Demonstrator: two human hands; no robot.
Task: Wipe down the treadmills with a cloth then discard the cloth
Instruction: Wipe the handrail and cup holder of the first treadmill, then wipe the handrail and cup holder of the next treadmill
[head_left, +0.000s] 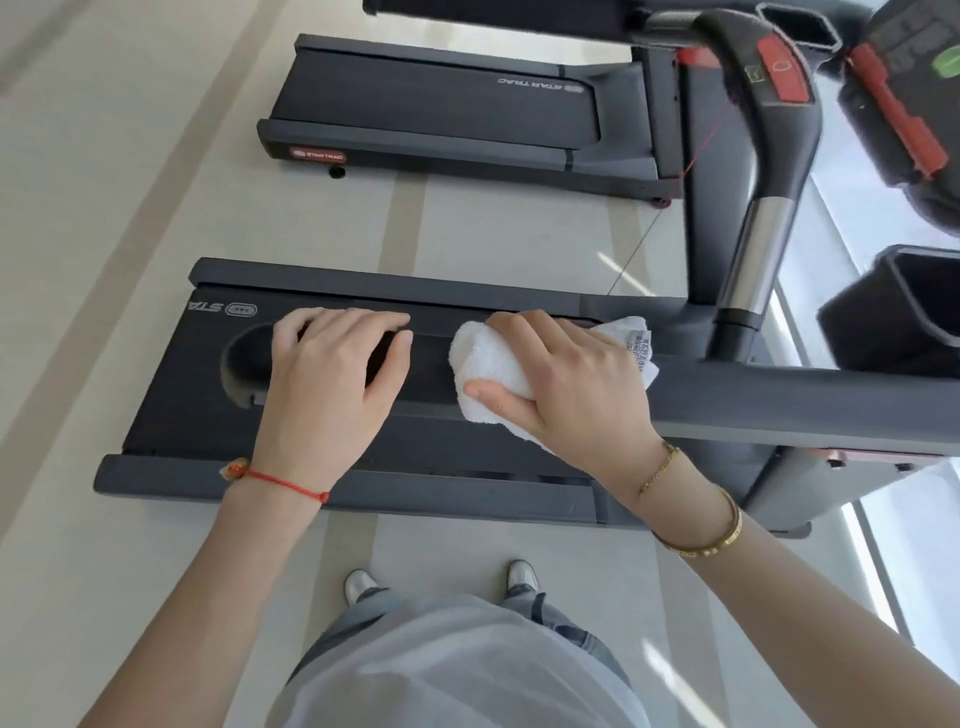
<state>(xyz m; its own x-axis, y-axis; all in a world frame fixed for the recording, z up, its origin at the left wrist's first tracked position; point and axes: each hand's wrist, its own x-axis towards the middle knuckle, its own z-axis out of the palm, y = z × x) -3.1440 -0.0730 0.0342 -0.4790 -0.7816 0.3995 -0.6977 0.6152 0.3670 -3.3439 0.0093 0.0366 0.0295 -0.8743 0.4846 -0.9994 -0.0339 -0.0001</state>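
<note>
I stand beside the near treadmill (176, 405), whose dark handrail (779, 395) runs left to right above its belt. A folded white cloth (488, 364) with a printed label is wrapped over the handrail. My right hand (566, 379) grips the cloth, thumb under it and fingers over the top, pressing it to the rail. To its left, my left hand (332, 374) curls over the rail near its rounded free end. A second treadmill (441, 98) stands farther away, parallel to the first.
A curved black and chrome upright (758, 260) with a red stop button rises at the right. The console (909, 78) and a black cup holder (904, 312) lie beyond it. Pale floor shows between the treadmills and around my feet (522, 574).
</note>
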